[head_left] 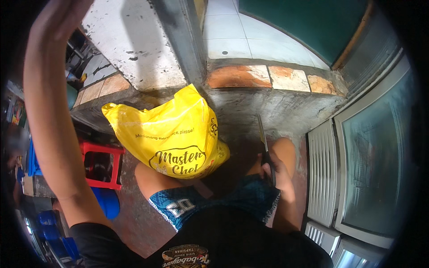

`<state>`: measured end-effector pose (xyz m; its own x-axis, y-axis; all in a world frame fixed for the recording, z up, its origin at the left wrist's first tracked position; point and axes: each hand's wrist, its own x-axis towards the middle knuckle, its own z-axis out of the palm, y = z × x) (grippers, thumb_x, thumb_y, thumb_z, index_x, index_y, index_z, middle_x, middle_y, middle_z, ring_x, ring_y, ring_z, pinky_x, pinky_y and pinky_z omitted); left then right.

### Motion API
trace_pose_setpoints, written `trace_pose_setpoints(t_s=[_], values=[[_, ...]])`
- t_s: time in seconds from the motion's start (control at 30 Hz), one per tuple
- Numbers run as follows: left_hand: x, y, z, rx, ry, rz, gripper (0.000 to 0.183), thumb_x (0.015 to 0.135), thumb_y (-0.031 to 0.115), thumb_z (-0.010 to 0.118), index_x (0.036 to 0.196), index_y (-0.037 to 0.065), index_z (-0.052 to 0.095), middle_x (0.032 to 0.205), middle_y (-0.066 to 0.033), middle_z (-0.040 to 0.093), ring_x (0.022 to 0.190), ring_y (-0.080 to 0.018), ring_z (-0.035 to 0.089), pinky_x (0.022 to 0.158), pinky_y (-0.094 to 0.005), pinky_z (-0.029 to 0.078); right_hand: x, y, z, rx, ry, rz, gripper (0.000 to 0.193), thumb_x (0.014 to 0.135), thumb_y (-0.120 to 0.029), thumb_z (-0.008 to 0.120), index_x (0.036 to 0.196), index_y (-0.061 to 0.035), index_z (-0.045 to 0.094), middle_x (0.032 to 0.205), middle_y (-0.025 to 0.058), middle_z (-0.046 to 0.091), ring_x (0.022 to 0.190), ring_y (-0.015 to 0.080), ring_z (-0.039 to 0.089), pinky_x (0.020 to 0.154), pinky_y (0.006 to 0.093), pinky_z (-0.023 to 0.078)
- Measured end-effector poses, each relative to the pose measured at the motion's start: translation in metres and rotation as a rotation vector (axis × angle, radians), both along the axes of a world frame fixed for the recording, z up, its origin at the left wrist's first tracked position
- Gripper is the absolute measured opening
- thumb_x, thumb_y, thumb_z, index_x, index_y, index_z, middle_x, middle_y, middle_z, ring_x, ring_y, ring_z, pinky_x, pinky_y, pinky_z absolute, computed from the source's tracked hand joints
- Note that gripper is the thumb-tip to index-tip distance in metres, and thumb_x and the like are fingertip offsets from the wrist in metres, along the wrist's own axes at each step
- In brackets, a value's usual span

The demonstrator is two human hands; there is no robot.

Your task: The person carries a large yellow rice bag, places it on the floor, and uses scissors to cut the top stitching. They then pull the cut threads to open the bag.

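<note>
My right hand is closed around the black handle of a pair of scissors, near my right knee. Their long narrow blades point away from me, toward the low wall. My left arm is raised along the left side, and my left hand runs up to the top edge, where its fingers are cut off from view. Between my knees a full yellow plastic sack with dark print stands upright, leaning slightly left. Its top corners stick up, and neither hand touches it.
A low concrete ledge edged with orange and white tiles lies just ahead. At the right stands a glass-doored cabinet with a slatted panel. On the left are a red plastic stool and a blue container.
</note>
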<state>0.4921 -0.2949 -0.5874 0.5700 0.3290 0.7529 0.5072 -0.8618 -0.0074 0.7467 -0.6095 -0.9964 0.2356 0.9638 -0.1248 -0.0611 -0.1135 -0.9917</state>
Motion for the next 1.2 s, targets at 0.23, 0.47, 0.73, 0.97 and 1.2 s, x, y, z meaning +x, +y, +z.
trace_pose_setpoints(t_s=[0.23, 0.47, 0.73, 0.97, 1.2], values=[[-0.089, -0.049, -0.012, 0.051, 0.091, 0.197, 0.045, 0.102, 0.038, 0.061, 0.129, 0.003, 0.058, 0.126, -0.0181, 0.059, 0.114, -0.0247, 0.056, 0.096, -0.0418, 0.051, 0.004, 0.004, -0.007, -0.008, 0.030, 0.030, 0.041, 0.103, -0.021, 0.064, 0.137, -0.0006, 0.055, 0.076, 0.0007, 0.058, 0.066, 0.0095, 0.058, 0.061, 0.0248, 0.047], [-0.220, -0.103, -0.041, -0.048, 0.047, 0.531, 0.042, 0.103, 0.036, 0.059, 0.128, 0.002, 0.060, 0.125, -0.0170, 0.060, 0.113, -0.0239, 0.057, 0.096, -0.0407, 0.050, 0.003, 0.043, 0.007, 0.141, 0.091, 0.151, 0.057, 0.100, -0.035, 0.068, 0.141, 0.0004, 0.051, 0.080, 0.0025, 0.060, 0.068, 0.0106, 0.058, 0.061, 0.0256, 0.046], [-0.368, -0.209, -0.069, -0.137, -0.074, 0.971, 0.040, 0.104, 0.034, 0.057, 0.126, 0.001, 0.061, 0.123, -0.0158, 0.061, 0.111, -0.0230, 0.058, 0.096, -0.0395, 0.050, -0.014, 0.088, 0.068, 0.387, 0.300, 0.186, 0.085, 0.087, -0.056, 0.077, 0.141, 0.0027, 0.048, 0.092, 0.0076, 0.064, 0.075, 0.0135, 0.059, 0.067, 0.0265, 0.045], [-0.484, -0.333, -0.085, -0.121, -0.232, 1.347, 0.038, 0.105, 0.032, 0.055, 0.125, 0.001, 0.062, 0.121, -0.0147, 0.063, 0.110, -0.0222, 0.059, 0.096, -0.0384, 0.049, -0.125, 0.181, 0.127, 0.461, 0.251, 0.409, 0.074, 0.076, -0.035, 0.092, 0.134, -0.0051, 0.055, 0.113, 0.0075, 0.067, 0.095, 0.0254, 0.067, 0.085, 0.0343, 0.053], [-0.578, -0.465, -0.099, -0.041, -0.381, 1.682, 0.036, 0.106, 0.030, 0.053, 0.124, 0.000, 0.063, 0.120, -0.0136, 0.064, 0.108, -0.0214, 0.059, 0.096, -0.0374, 0.049, -0.258, 0.256, 0.175, 0.665, -0.603, 0.991, 0.046, 0.083, -0.029, 0.080, 0.122, -0.0159, 0.061, 0.080, 0.0104, 0.072, 0.073, 0.0340, 0.070, 0.066, 0.0426, 0.052]])
